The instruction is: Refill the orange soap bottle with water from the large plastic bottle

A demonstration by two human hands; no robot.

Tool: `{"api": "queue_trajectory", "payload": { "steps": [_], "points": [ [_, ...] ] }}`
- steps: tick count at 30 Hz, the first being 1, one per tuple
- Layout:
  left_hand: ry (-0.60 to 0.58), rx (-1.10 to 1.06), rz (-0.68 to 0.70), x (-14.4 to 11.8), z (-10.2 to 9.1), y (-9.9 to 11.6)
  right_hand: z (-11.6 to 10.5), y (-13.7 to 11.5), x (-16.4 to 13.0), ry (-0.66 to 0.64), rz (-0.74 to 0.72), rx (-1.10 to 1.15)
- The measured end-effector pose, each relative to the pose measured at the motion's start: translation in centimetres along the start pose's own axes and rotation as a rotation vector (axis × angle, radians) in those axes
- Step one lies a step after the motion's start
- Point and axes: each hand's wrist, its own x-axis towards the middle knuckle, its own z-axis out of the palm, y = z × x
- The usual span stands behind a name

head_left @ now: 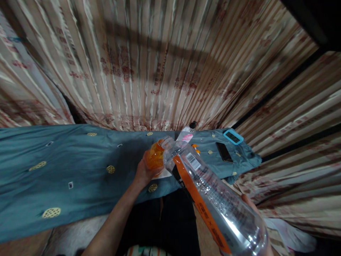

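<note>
Right hand sits nearest me, mostly hidden behind the base of a large clear plastic bottle with an orange label; I take it as wrapped round the lower body, though the fingers are out of sight. Bottle is tipped, neck pointing far and left toward a small orange bottle. Left hand is closed round that orange bottle, holding it at the near edge of the blue cloth.

Handling, as I judge it: the clear bottle looks nearly empty, so light; thin walls will dent under squeeze, smooth and slippery. Best held low on the body. The orange one looks small and stiff.

Farther right on the cloth: another capped bottle, a dark phone, a blue-cased device. Striped curtain behind.
</note>
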Motion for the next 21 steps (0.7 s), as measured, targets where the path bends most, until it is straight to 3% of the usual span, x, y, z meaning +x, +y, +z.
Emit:
{"api": "queue_trajectory", "payload": {
  "steps": [8,16,21],
  "points": [
    [-0.011,-0.003,-0.014,-0.1,0.0,-0.2,-0.3,1.7,0.5,-0.041,-0.007,-0.051],
    [-0.005,0.025,0.009,-0.1,-0.1,-0.3,0.6,7.3,5.4,-0.029,0.02,0.03],
    [-0.016,-0.03,-0.019,-0.1,0.0,0.0,0.6,6.2,3.0,-0.055,0.043,0.047]
  ]
}}
